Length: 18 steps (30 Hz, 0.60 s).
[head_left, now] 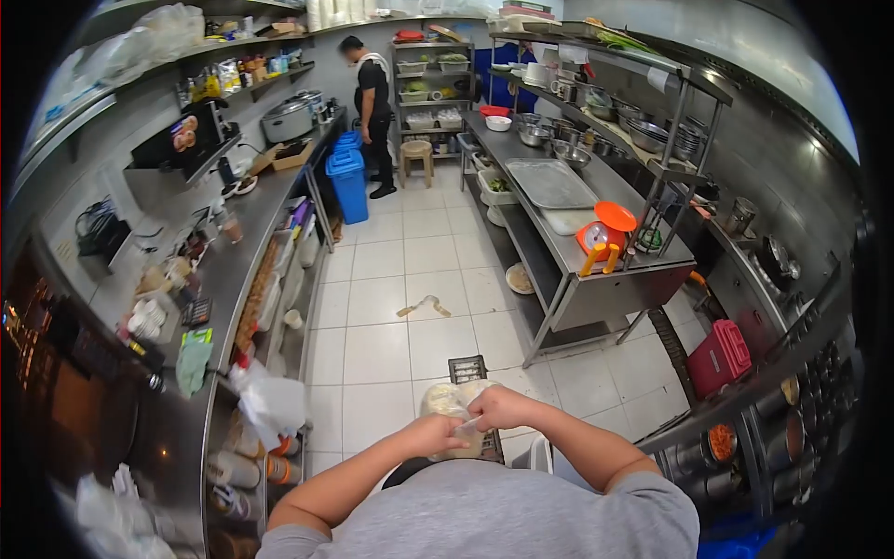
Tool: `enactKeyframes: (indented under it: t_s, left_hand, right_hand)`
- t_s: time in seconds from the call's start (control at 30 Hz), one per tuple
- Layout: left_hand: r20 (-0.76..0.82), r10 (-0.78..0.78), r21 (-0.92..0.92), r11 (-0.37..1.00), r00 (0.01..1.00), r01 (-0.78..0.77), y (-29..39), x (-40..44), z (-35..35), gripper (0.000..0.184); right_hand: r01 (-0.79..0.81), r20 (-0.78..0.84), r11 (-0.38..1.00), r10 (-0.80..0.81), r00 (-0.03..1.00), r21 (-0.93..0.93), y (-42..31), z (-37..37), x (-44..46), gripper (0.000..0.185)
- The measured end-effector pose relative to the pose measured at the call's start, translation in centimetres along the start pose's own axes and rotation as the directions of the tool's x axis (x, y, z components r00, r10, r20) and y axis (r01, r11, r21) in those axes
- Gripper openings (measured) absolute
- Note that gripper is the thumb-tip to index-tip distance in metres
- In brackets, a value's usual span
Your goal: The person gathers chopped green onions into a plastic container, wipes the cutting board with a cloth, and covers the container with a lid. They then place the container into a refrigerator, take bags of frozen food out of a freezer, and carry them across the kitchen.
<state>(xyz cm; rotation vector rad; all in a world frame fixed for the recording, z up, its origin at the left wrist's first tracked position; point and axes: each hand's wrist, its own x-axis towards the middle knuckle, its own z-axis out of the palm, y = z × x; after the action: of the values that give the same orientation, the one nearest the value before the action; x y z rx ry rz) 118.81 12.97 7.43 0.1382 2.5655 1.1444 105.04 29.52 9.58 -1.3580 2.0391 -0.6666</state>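
Both of my hands meet low in the middle of the head view, at the gathered top of a clear plastic bag (445, 401) with pale contents. My left hand (436, 435) is closed on the bag's top. Close beside it, my right hand (496, 408) is closed on the same plastic. The bag hangs just in front of my body. Under and behind it a black crate (466, 368) shows in part on the tiled floor.
A steel counter (219, 307) runs along the left. On the right steel table (643, 238) stand a tray (551, 184) and an orange scale (601, 238). A person (374, 112) stands at the back near blue bins (348, 186). A red bin (719, 359) is at right.
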Motion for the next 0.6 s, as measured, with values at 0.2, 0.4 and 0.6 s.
enactKeyframes:
  t_s: [0.2, 0.4, 0.6]
  left_hand:
    - [0.186, -0.103, 0.234, 0.971, 0.977, 0.058, -10.4, 13.2, -15.6, 0.036]
    - [-0.440, 0.437, -0.120, 0.838, 0.785, -0.533, -10.4, 33.3, -32.7, 0.027]
    - [-0.204, 0.532, -0.555, 0.628, 0.822, -0.545, -2.4, 53.6, -44.6, 0.033]
  right_hand:
    - [0.018, -0.044, 0.999, -0.020, 0.999, -0.045, 7.6, -10.4, 15.5, 0.017]
    - [-0.054, -0.473, 0.924, 0.243, 0.847, 0.378, 15.6, -26.7, 24.0, 0.015]
    - [-0.104, -0.750, 0.939, 0.327, 0.575, 0.329, 20.9, -43.1, 26.6, 0.017]
